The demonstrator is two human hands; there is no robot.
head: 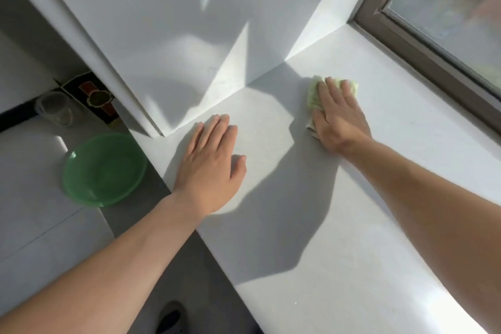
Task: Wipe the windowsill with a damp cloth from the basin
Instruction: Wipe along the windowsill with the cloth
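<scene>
A wide white windowsill (379,198) runs from the lower right up to the window corner. My right hand (337,114) lies flat on a pale green cloth (314,93) and presses it onto the sill near the far corner; the cloth shows at the fingertips and under the palm's left edge. My left hand (211,168) rests palm down on the sill's near left end, fingers together, holding nothing. A green plastic basin (104,169) sits on the floor below the sill's left end.
A brown window frame (423,46) borders the sill at the right. The white reveal wall (162,35) rises at the left. On the floor stand a clear plastic cup (55,108) and a dark patterned box (95,97). A shoe (169,318) shows at the bottom.
</scene>
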